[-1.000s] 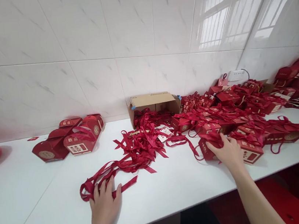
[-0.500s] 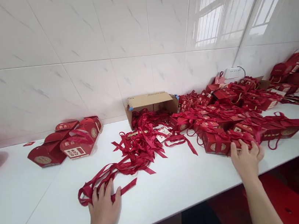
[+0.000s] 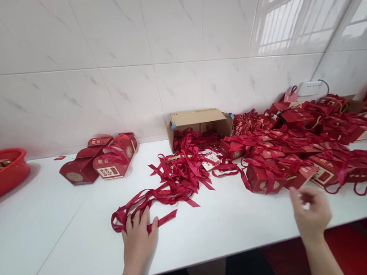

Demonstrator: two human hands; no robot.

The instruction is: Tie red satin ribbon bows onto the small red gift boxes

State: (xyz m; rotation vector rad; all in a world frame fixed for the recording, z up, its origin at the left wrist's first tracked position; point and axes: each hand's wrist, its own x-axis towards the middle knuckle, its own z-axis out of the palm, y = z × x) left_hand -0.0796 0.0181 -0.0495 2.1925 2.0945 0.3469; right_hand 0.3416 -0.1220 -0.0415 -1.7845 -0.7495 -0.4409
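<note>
My left hand (image 3: 138,237) lies palm down on the near end of a tangle of dark red satin ribbons (image 3: 179,179), its fingers spread over the loops. The ribbon pile trails back to an open cardboard box (image 3: 197,116) with more ribbon inside. My right hand (image 3: 311,210) hovers over the near edge of the table, fingers loosely curled, slightly blurred, with nothing visible in them. Just beyond it stand a red gift box (image 3: 298,179) with a ribbon bow and another red gift box (image 3: 260,176). A white printed card (image 3: 210,161) lies among the ribbons.
Several unribboned red boxes (image 3: 80,170) stand at the left, beside a red basin (image 3: 8,180). Many ribboned boxes crowd the right side of the white table (image 3: 65,245). A power strip (image 3: 311,88) is by the tiled wall. Red seating shows below the table's front edge.
My right hand has let go of the ribboned box and drawn back toward the table edge. My left hand stays on the ribbons. The view has swung left, showing more of the basin.
</note>
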